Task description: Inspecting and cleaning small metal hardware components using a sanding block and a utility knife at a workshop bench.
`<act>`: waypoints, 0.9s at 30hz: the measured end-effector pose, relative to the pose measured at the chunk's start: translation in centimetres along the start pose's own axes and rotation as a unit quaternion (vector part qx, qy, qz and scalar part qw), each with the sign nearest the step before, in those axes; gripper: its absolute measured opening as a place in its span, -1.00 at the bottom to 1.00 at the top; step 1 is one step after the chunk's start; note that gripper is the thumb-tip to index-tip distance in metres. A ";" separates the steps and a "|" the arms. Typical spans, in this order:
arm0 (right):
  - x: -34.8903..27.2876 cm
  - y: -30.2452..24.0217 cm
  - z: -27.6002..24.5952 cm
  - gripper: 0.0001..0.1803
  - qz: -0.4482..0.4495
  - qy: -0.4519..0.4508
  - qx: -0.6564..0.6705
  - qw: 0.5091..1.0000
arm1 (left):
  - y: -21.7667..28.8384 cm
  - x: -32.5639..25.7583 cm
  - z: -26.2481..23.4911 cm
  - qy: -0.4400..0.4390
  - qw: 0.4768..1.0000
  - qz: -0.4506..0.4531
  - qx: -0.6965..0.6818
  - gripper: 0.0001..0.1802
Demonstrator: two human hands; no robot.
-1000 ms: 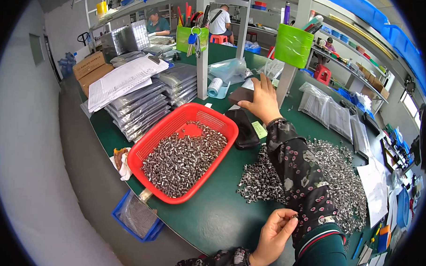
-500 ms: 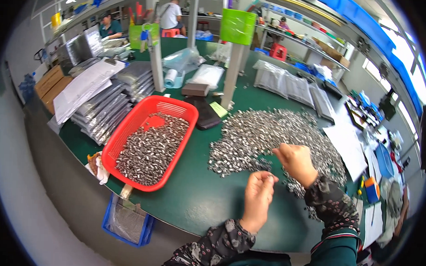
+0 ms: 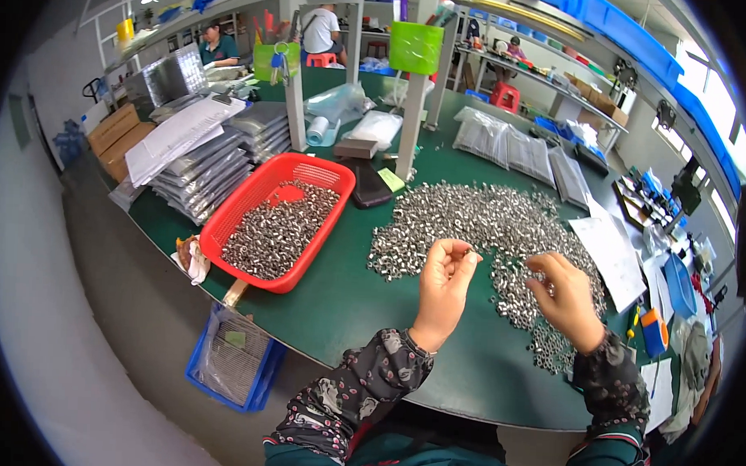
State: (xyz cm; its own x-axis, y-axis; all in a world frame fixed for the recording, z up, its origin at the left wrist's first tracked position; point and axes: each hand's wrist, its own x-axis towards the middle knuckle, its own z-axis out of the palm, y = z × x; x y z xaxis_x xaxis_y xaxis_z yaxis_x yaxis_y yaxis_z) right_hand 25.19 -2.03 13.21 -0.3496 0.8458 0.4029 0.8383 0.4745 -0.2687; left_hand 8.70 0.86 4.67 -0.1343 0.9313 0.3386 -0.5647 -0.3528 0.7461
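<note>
A wide heap of small silvery metal rings or sleeves (image 3: pixel 464 207) is spread over the green table (image 3: pixel 328 330). At its near edge, my left hand (image 3: pixel 443 293) is raised with thumb and forefinger pinched on a tiny metal piece (image 3: pixel 469 252), mostly hidden by the fingertips. My right hand (image 3: pixel 569 301) hovers over the right part of the heap, its fingers bent and its thumb apart from them; nothing shows in it. To the left stands a red plastic basket (image 3: pixel 217 236), partly filled with similar metal pieces (image 3: pixel 278 234).
Stacked bagged grey sheets (image 3: pixel 190 181) lie left of the basket. Behind the heap are a dark flat case (image 3: pixel 366 188), a shelf post (image 3: pixel 409 127) and wrapped packs (image 3: pixel 483 138). Papers (image 3: pixel 610 258) and an orange-and-blue tape roll (image 3: pixel 655 331) lie right. A blue crate (image 3: pixel 257 389) sits below the table edge.
My right hand has moved right, away from my left, and its fingers have opened. The left hand has risen slightly, still pinching. The whole view has shifted a little.
</note>
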 end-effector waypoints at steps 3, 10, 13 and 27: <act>5.8 0.3 5.5 -0.75 -0.042 -0.032 0.050 0.997 | 0.4 0.8 -1.4 0.002 0.993 0.090 0.072 -0.87; 20.1 -0.2 18.6 -0.72 -0.102 -0.027 0.091 0.990 | 0.0 1.5 -4.4 0.077 0.978 0.116 0.156 -0.86; 25.6 -0.2 22.5 -0.72 -0.051 -0.025 0.128 0.990 | 0.5 1.1 -4.2 0.073 0.978 0.108 0.166 -0.84; 34.1 -3.1 28.7 -0.47 -0.036 -0.100 0.379 0.919 | 1.5 -0.2 -4.5 0.017 0.995 0.020 0.096 -0.80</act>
State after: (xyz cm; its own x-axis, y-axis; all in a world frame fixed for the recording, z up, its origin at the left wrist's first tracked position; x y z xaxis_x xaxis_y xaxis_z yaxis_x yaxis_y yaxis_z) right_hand -1.36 32.33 2.67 -0.5269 0.7971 0.2950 0.3038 0.5008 -0.8105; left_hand 4.20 0.58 3.13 -0.1828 0.9172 0.3539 -0.3923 -0.3981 0.8292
